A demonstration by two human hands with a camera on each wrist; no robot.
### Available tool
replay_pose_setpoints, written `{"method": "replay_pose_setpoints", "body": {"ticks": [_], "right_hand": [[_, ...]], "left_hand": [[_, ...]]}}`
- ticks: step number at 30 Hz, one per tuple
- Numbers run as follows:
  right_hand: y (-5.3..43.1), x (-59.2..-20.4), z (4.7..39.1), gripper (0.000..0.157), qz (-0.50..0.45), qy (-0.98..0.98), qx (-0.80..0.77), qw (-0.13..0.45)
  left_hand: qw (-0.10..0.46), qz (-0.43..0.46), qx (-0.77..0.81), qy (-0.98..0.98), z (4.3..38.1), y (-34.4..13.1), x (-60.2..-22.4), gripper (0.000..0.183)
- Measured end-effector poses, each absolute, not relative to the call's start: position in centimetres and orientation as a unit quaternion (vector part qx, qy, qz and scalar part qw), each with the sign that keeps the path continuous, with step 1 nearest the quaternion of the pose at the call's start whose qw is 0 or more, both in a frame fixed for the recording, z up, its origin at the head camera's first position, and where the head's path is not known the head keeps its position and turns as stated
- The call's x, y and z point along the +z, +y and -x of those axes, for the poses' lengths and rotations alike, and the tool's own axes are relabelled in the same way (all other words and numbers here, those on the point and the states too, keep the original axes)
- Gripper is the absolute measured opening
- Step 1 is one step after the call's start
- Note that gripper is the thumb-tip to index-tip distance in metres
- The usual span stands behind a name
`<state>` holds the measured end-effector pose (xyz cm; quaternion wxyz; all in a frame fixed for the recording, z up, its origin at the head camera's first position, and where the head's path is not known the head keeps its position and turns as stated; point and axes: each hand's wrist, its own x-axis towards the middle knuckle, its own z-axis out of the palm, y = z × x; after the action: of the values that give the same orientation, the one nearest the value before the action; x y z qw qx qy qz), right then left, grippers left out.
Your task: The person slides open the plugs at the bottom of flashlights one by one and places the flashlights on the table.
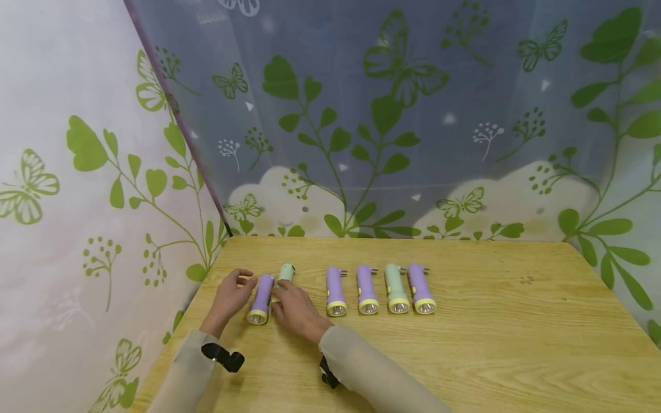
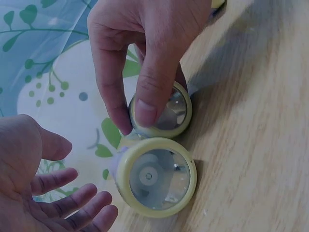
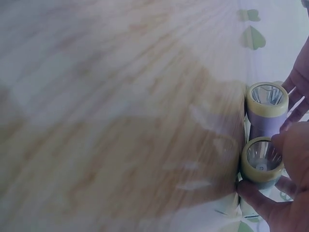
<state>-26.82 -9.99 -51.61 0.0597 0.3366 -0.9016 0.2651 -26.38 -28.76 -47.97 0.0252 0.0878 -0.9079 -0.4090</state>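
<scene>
Right hand (image 1: 298,312): it holds the green flashlight (image 1: 287,272) in a pinch near the lens end, with the thumb over the front rim and other fingers about the body.
Left hand (image 1: 232,295): the fingers are loosely bent and apart, gripping nothing; it is just beside the purple flashlight (image 1: 263,291), on the outer side.
Purple flashlight: it lies between the two hands, directly to the left of the green one.
Long axis: both bodies run away from the person, nearly parallel, lens ends toward the wearer, tails leaning slightly to the right.
Key relation: in my judgement, the narrow sideways space between these two bodies matters most; the right hand is nearer to it, the left hand being across the purple body.
Row of four flashlights (image 1: 367,289): to the right of the right hand, well apart from it, on the wooden table (image 1: 490,344); in order purple, purple, green, purple, lenses also toward the person.
Hidden: the right hand covers the green lens end in the head view, and its thumb covers part of the lens in the left wrist view.
Hard to tell: the left fingertips perhaps touch the purple body, but the angles do not settle it.
</scene>
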Motion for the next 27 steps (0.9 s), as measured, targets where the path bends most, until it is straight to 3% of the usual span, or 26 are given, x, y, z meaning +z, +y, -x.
{"method": "replay_pose_setpoints", "body": {"ticks": [15, 27], "right_hand": [[-10.4, -51.6, 26.6, 0.026, -0.31, -0.912, 0.247, 0.101], [-10.2, -51.6, 26.7, 0.006, -0.33, -0.907, 0.224, 0.137]], "left_hand": [[0.029, -0.086, -0.431, -0.898, 27.2, -27.2, -47.3, 0.042], [0.027, -0.084, -0.43, -0.898, 27.5, -26.8, -47.1, 0.037]]}}
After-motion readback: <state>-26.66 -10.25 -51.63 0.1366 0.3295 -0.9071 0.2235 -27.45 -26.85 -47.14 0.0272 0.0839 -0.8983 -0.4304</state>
